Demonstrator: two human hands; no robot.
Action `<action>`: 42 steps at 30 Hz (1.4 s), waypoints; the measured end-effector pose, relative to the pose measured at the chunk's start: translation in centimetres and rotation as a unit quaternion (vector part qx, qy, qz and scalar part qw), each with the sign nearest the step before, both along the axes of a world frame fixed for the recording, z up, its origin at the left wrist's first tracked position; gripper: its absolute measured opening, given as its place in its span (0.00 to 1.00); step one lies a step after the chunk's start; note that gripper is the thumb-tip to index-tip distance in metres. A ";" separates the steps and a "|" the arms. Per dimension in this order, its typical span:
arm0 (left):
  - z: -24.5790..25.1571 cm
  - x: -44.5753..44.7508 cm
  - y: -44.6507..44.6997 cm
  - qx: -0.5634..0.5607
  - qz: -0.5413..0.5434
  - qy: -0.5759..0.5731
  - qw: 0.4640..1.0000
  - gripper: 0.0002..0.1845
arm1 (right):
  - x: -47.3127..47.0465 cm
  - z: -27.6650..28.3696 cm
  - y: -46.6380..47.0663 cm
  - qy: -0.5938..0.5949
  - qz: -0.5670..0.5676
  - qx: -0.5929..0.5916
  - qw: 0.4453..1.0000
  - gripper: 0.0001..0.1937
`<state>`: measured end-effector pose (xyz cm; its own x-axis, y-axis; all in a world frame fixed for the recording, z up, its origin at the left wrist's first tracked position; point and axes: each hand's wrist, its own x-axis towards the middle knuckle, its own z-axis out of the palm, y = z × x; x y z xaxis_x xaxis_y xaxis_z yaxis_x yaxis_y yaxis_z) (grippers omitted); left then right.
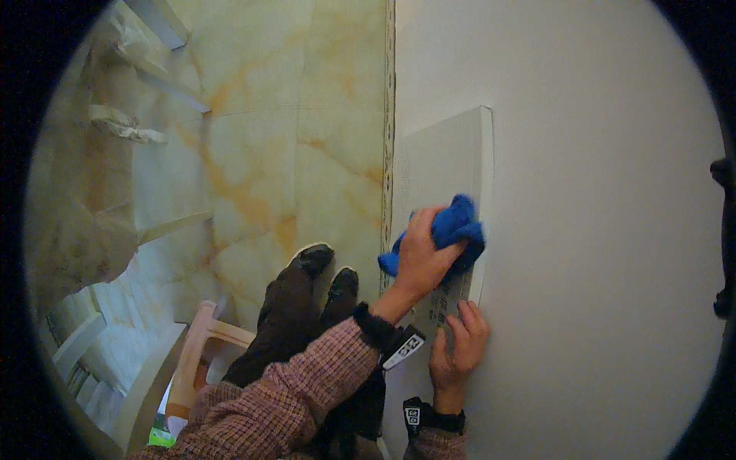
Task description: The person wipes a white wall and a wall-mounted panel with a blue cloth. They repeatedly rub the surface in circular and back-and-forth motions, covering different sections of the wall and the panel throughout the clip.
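Observation:
My left hand [422, 253] grips a bunched blue cloth [457, 227] and presses it on a flat, pale rectangular panel or thin box [445, 149]. Dark printing shows on this object just below the cloth. Lower down, my right hand [460, 345] rests at its near end, fingertips by the right-hand edge, fingers slightly bent, with nothing seen in it. The panel or box lies against a large pale smooth surface [586, 230]; whether that is a tabletop or a wall, I cannot tell. The folds of the cloth hide part of the panel or box.
A narrow patterned strip [389, 115] borders the pale surface. Left of it is a marbled tile floor [259, 144], where my dark shoes [316, 259] stand. A pink plastic stool or chair [192, 356] is at lower left, near pale furniture legs [172, 92] and draped brownish material [86, 241].

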<state>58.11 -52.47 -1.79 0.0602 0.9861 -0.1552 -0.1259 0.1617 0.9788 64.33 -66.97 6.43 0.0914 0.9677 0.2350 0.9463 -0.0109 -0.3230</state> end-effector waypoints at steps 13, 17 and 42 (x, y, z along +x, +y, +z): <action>-8.8 1.4 13.2 -0.075 0.005 -0.003 0.997 0.28 | 0.4 0.7 0.3 -0.004 -0.030 -0.019 0.999 0.11; -16.1 0.8 6.6 -0.239 -0.063 -0.049 0.968 0.16 | 0.8 0.4 0.1 -0.004 -0.023 -0.030 0.999 0.10; -26.6 0.8 3.3 -0.397 -0.070 -0.157 0.902 0.15 | 1.3 1.0 1.0 -0.041 0.015 -0.076 0.996 0.11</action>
<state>58.92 -49.20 -28.34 0.3389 0.5519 -0.7619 -0.3007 0.8309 0.4681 65.62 -65.97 7.47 0.0489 0.9946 0.0911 0.9702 -0.0256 -0.2408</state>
